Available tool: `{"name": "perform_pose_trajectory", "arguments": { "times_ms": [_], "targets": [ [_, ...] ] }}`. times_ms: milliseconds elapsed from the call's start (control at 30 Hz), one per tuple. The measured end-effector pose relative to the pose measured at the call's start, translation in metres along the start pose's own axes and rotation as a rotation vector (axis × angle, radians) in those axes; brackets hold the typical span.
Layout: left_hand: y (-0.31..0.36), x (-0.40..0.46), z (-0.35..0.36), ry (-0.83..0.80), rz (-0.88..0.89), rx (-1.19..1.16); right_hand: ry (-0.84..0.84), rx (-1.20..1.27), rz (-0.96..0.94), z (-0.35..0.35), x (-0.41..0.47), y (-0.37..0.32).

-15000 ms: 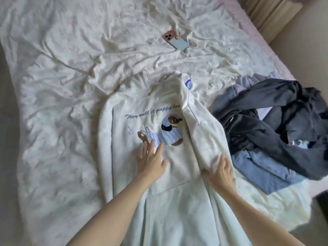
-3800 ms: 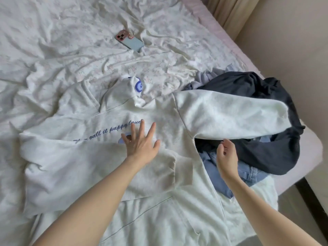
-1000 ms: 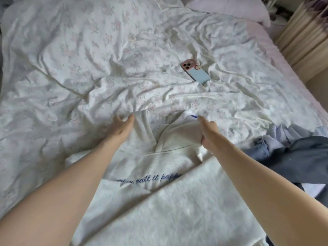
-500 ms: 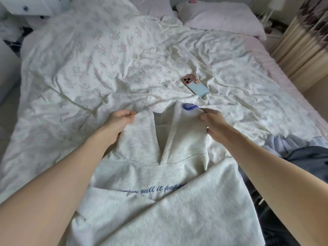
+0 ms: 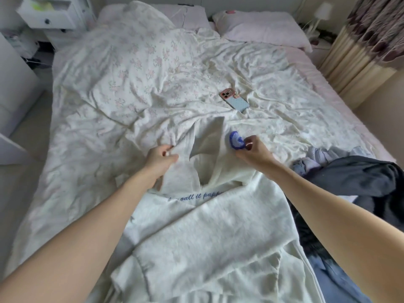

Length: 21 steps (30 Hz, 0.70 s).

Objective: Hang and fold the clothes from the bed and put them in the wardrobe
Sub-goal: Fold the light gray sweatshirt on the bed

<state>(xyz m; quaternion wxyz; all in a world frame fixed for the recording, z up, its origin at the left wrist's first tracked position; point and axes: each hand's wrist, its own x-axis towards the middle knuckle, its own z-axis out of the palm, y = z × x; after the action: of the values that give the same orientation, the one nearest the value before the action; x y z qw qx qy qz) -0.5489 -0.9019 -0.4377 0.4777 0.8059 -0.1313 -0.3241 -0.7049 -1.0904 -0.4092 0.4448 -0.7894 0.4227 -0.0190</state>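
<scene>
Gripping the hoodie (image 5: 209, 232) by its hood, the left hand (image 5: 160, 157) and right hand (image 5: 254, 149) each curl fingers around opposite edges; a phone (image 5: 235, 99) lies beyond the fingertips.

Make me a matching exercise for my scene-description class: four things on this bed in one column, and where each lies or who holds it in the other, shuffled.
Things:
1. phone
2. pillow
3. hoodie
4. dark clothes pile

Places or states:
A. at the head of the bed
B. gripped at the hood by the left hand and right hand
C. heaped at the bed's right edge
D. lying alone on the floral duvet

Pairs: 1-D, 2-A, 3-B, 4-C
</scene>
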Motion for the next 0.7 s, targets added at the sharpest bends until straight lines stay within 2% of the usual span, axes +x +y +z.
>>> {"name": "perform_pose_trajectory", "arguments": {
  "times_ms": [67,133,233,333,400,467,500,600,633,700],
  "targets": [
    [-0.008,-0.027,-0.007,0.127,0.245,0.011,0.088,-0.002,-0.079,-0.003,-0.025,0.015],
    [-0.023,-0.058,-0.014,0.189,0.445,0.092,0.140,-0.107,-0.171,-0.006,-0.053,0.032],
    [-0.065,-0.113,-0.020,0.152,0.574,0.281,0.147,-0.197,-0.243,0.001,-0.103,0.073],
    [-0.116,-0.167,-0.023,-0.040,0.613,0.575,-0.007,-0.456,-0.326,0.009,-0.151,0.129],
    [-0.144,-0.197,-0.024,-0.186,0.652,0.746,-0.162,-0.635,-0.263,0.013,-0.174,0.164],
    [-0.157,-0.209,-0.023,-0.205,0.607,0.775,-0.176,-0.702,-0.157,0.015,-0.184,0.186],
    [-0.157,-0.208,-0.022,-0.168,0.552,0.746,-0.118,-0.683,-0.151,0.017,-0.185,0.187],
    [-0.146,-0.193,0.005,0.000,0.488,0.756,-0.033,-0.608,-0.344,0.038,-0.182,0.170],
    [-0.141,-0.188,0.019,-0.024,0.487,0.769,-0.069,-0.575,-0.438,0.049,-0.179,0.161],
    [-0.139,-0.181,0.048,-0.211,0.447,0.806,-0.237,-0.569,-0.559,0.070,-0.175,0.146]
  ]
}}
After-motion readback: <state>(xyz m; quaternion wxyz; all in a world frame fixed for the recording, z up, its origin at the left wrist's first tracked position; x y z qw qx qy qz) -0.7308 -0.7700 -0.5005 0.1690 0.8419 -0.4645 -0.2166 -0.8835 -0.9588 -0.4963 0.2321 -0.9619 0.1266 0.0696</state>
